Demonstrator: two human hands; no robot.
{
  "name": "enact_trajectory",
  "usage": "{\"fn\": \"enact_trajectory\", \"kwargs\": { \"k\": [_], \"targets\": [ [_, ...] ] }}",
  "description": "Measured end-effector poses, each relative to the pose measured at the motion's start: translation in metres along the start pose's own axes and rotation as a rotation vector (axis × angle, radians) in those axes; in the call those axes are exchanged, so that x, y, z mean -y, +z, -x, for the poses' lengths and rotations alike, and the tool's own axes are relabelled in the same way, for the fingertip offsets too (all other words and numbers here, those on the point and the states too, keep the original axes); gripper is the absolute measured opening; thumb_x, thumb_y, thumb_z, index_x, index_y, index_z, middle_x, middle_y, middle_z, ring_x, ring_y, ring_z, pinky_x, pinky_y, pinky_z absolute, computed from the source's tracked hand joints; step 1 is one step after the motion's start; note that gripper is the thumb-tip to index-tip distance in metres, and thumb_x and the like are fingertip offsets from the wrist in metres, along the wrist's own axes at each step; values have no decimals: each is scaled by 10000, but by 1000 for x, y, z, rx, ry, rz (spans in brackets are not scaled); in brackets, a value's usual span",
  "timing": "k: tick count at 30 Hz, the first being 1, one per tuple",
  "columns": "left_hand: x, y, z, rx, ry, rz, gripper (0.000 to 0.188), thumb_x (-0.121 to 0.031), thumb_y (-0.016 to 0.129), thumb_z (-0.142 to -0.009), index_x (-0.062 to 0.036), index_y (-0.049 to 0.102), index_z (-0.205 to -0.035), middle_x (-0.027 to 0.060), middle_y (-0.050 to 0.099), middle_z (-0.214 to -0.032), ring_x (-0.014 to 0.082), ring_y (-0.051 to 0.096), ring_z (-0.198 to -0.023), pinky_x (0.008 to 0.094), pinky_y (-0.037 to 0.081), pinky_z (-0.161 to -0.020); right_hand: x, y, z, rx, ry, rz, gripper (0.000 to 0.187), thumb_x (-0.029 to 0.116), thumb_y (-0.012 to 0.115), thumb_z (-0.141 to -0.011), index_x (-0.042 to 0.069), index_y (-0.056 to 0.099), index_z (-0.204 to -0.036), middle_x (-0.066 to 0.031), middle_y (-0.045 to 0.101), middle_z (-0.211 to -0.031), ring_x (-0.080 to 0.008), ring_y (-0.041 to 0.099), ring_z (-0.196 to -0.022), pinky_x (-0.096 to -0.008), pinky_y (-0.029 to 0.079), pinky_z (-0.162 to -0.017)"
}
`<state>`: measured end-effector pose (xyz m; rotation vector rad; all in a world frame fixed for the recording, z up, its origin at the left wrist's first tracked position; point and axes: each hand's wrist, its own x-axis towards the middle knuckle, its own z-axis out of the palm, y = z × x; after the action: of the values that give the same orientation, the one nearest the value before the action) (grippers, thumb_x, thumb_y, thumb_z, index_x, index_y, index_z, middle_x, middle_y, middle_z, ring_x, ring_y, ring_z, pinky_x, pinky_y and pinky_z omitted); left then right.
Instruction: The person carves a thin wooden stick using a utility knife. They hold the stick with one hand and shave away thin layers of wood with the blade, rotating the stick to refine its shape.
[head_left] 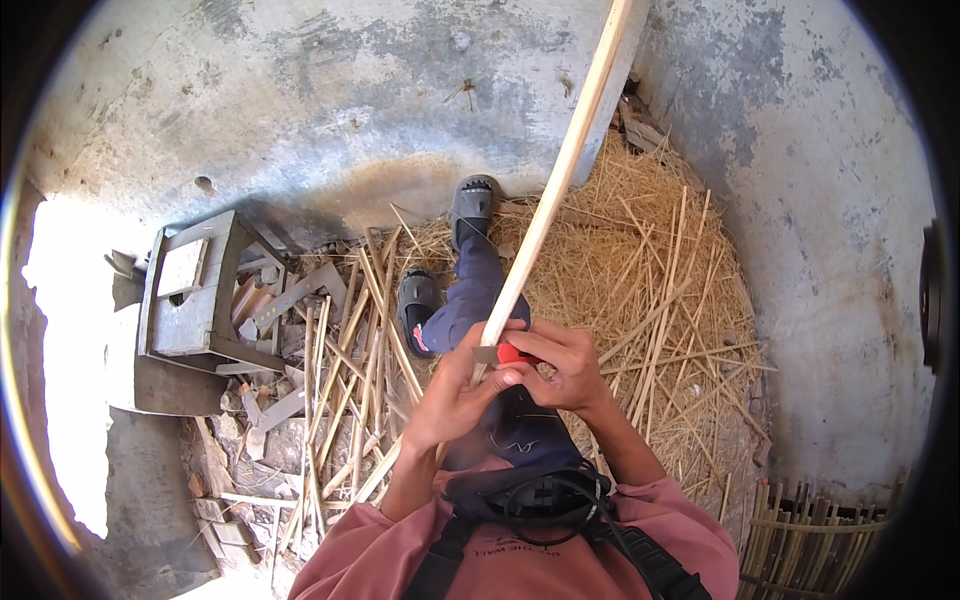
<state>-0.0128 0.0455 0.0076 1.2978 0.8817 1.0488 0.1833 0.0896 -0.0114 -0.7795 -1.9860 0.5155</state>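
A long pale strip of bamboo or wood (557, 175) slants from my lap up past the top of the view. My left hand (452, 392) is closed round its lower end, the thumb pointing to the right. My right hand (563, 366) grips a small knife by its red handle (510, 353). The short grey blade (485, 355) lies across the strip, beside my left fingers. Both hands are close together above my lap, the thumbs almost touching. The fingers partly hide the handle and the strip's lower end.
Loose strips (375, 300) lie on the floor to the left, with more strips (665, 310) over straw shavings (600, 240) to the right. A wooden stool-like frame (195, 300) lies at the left. Plastered walls (330, 90) enclose the space. A woven slatted basket (815, 545) stands at lower right.
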Motion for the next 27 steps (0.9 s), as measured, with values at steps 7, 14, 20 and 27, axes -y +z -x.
{"fn": "enact_trajectory", "kwargs": {
  "k": [7, 14, 20, 27],
  "targets": [
    [1, 4, 2, -59, -6, -8, 473, -191, 754, -1014, 37, 602, -1400, 115, 574, -1485, 175, 595, -1264, 353, 467, -1106, 5, 5, 2, -49, 34, 27, 308, 188, 811, -834, 91, 787, -1125, -54, 634, -756, -241, 628, -559, -363, 471, -498],
    [3, 8, 1, -106, -4, 0, 510, -201, 747, -1023, 36, 573, -1440, 101, 635, -1412, 166, 605, -1248, 349, 461, -1111, 6, 8, 4, -74, 71, 56, 311, 167, 818, -819, 81, 788, -1117, -62, 631, -733, -243, 619, -543, -367, 469, -491],
    [8, 13, -1, -211, 57, -30, 494, -148, 755, -1017, 35, 578, -1440, 114, 760, -1137, 132, 687, -1080, 319, 536, -981, 8, 10, 2, -114, 80, 86, 297, 208, 837, -847, 73, 788, -1107, -65, 645, -740, -242, 626, -546, -364, 470, -492],
    [16, 13, -2, -258, 67, -107, 489, -180, 773, -1007, 35, 604, -1413, 112, 776, -1067, 129, 711, -1021, 317, 554, -924, 7, 12, 2, -136, 76, 89, 300, 225, 839, -858, 78, 796, -1115, -56, 639, -726, -231, 624, -541, -358, 467, -489]
  ]
}}
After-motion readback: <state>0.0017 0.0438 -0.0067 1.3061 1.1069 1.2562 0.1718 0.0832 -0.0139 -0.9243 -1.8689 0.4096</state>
